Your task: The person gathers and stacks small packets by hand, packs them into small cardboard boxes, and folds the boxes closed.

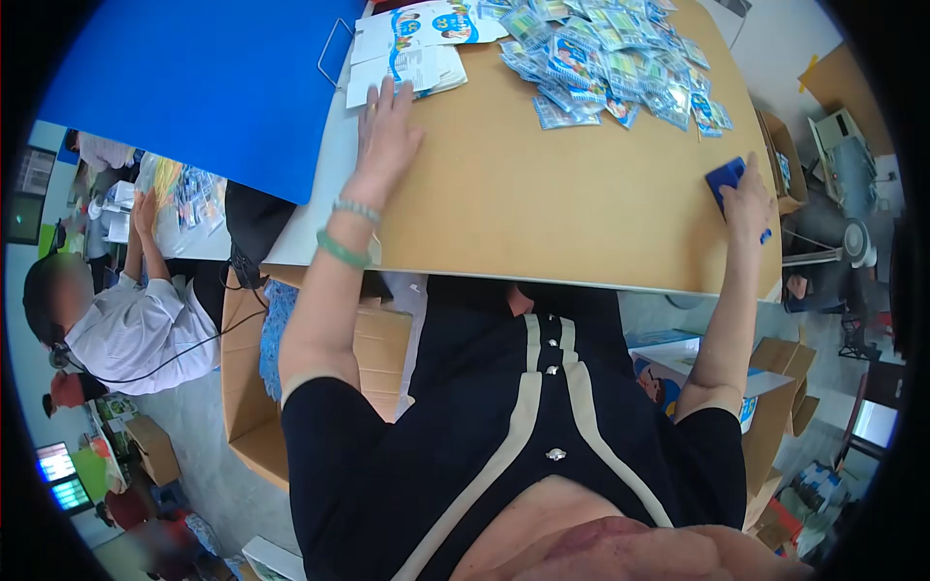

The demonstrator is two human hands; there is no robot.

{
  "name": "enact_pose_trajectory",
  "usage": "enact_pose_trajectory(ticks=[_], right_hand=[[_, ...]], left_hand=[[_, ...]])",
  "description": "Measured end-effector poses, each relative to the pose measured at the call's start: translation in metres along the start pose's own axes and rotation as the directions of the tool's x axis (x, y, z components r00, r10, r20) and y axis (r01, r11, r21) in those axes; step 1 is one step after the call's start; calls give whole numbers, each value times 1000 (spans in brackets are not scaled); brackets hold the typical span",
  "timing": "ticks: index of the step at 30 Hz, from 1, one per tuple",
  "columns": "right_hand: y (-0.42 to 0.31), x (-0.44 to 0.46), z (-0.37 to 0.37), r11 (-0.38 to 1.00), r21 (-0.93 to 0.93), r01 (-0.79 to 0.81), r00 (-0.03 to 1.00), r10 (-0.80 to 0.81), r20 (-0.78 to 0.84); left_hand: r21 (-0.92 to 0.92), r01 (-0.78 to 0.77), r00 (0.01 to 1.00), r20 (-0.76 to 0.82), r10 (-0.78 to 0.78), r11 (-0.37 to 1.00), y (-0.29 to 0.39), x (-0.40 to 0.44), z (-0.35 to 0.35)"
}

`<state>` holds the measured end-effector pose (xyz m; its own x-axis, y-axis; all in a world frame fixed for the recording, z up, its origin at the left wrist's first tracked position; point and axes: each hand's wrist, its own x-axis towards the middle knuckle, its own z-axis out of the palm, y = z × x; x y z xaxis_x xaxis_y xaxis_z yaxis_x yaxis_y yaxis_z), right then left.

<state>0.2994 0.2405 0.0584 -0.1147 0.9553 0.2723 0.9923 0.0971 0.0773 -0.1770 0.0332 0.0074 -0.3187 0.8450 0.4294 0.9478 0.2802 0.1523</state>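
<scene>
My left hand (387, 136) is open, fingers spread, with its fingertips at the near edge of the flat printed white cartons (412, 63) at the table's back left. A beaded bracelet and a green bangle circle that wrist. At the right edge of the table, my right hand (747, 205) grips a dark blue, flat object that looks like a phone (724, 181). A small blue piece (765, 235) shows below this hand; its kind I cannot tell. Between the hands, farther back, lies a heap of small blue-and-clear printed packets (610, 68).
A blue board (203, 87) stands along the left side of the wooden table (552, 213). Cardboard boxes (257, 407) are on the floor at both sides of me. Another person in a light shirt (145, 329) works at a table to the left. A fan (856, 240) stands at right.
</scene>
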Motion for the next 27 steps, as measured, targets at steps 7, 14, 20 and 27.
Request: enact_pose_trajectory(ticks=[7,14,20,27], right_hand=[[-18,-20,17,995,-87,44,959,-66,-274],[-108,-79,33,735,543,407,912,-360,-196],[-97,-79,54,664,608,436,900,-318,-298],[-113,-95,14,349,910,225,950,-288,-125]], left_hand=[[85,38,889,453,-73,996,-47,96,10],[-226,233,814,578,-62,946,-75,121,-3],[-346,203,977,6,-214,916,-80,121,-37],[-902,65,848,-176,-501,427,10,34,-145]])
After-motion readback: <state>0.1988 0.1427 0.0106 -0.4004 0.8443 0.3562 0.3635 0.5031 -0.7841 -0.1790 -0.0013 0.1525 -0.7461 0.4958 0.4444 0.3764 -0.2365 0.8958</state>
